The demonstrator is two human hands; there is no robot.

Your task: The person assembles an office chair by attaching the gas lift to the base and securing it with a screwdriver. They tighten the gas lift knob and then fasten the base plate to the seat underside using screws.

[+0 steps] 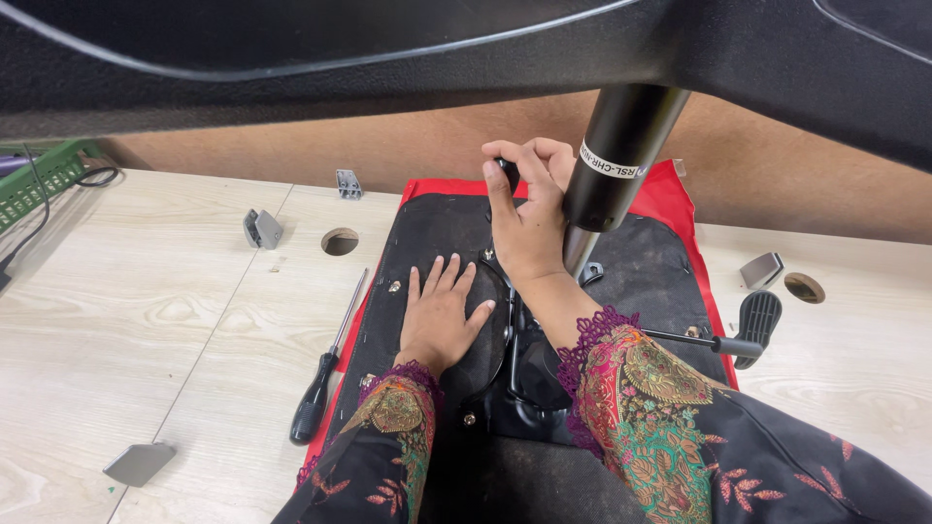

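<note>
A small black knob-like handle (509, 171) is being gripped by the right hand (529, 218), with the fingers curled around it and the thumb pressed against its side, just above the far edge of the upturned black fabric-covered chair seat underside (427, 243). The left hand (442, 315) is being pressed flat on that underside, with its fingers spread and nothing held. Between the two forearms, the black metal seat mechanism plate (529, 383) is being seen bolted to the seat, and a black gas-lift cylinder (621, 155) is being seen rising from it beside the right hand. A thin lever with a black paddle-shaped handle (757, 325) is being seen sticking out to the right. A screwdriver with a black handle (325, 374) is being left lying on the pale wooden table (146, 311) just left of the seat, with small grey metal brackets (262, 229) scattered farther off.
</note>
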